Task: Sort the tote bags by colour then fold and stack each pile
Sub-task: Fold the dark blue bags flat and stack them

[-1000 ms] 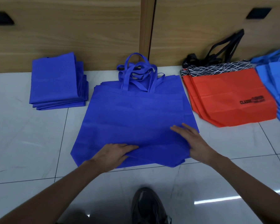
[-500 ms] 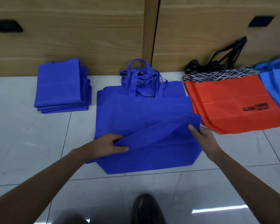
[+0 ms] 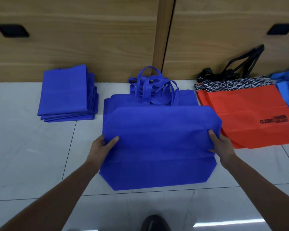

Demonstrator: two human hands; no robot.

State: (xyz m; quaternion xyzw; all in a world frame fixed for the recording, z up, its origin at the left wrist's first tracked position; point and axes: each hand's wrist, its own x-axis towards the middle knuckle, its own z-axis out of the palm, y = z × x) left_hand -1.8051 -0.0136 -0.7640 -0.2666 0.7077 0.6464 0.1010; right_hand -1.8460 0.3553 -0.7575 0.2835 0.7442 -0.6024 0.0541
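Resting on the floor (image 3: 23,147), at the middle of its far edge below the wooden cabinet fronts (image 3: 90,47): pile of unfolded blue bags (image 3: 157,174), handles (image 3: 150,87) toward the cabinets. On top of it, top blue bag (image 3: 157,124), near half doubled back toward the handles.

Easy to catch a second layer of the pile in the same pinch, same colour and same thin cloth, and so fold two as one. Likely to land crooked if one side is carried farther than the other. Could spring open on release, judging by the stiff non-woven look. Right corner of the flap lying over the edge of the orange bags (image 3: 249,117), so any sideways tug could rumple that pile. Handles bunched in one tangle; lifting toward the folded blue stack (image 3: 65,94) at the left could drag neighbours along.

Left hand (image 3: 102,147): clamped on the flap's left edge, thumb on top, fingers curled at the rim. Right hand (image 3: 222,145): clamped on the right edge likewise, thumb over the cloth. Well apart, a full bag width between.
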